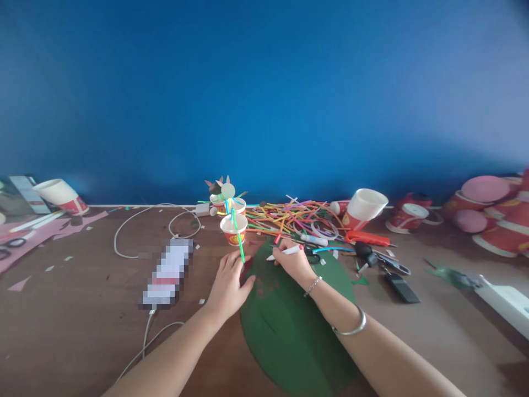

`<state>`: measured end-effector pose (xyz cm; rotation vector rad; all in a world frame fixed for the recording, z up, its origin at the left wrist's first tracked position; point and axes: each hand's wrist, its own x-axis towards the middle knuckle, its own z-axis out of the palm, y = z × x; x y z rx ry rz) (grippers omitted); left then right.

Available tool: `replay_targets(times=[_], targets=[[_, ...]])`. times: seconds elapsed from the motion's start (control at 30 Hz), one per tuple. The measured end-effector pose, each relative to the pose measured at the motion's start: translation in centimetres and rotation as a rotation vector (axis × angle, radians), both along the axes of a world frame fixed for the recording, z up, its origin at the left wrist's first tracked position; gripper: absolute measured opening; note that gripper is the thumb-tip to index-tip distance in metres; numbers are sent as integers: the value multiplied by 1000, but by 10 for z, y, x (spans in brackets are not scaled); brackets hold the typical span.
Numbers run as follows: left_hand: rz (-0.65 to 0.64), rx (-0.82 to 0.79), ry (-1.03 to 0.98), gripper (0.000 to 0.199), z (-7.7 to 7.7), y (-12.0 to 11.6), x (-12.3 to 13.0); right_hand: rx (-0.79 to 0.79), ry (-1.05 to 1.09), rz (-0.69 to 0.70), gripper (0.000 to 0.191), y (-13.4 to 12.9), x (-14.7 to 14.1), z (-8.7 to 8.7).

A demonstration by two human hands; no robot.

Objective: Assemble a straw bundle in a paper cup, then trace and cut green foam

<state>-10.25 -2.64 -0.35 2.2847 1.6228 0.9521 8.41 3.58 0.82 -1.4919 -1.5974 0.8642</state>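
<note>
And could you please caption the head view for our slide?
Right hand holds a marker over a green sheet, with the left hand near a cup.

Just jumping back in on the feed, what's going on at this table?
A person's right hand holds a white marker over a rounded green sheet. The left hand lies by the sheet's left edge, thumb spread from the fingers. A paper cup stands just beyond it.

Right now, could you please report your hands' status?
Right hand holding white marker; left hand at edge of green sheet; paper cup beyond left hand.
</note>
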Motion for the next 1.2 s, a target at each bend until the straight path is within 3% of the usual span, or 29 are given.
replay_targets(times=[0.77, 1.07, 1.2], targets=[[-3, 15, -14, 37, -1, 0, -1, -18, 18, 8, 23, -1, -1, 1], [0, 10, -16, 37, -2, 1, -1, -31, 242, -50, 26, 2, 2, 1], [1, 5, -10, 37, -2, 1, -1, -20, 223, -28, 27, 0, 3, 4]])
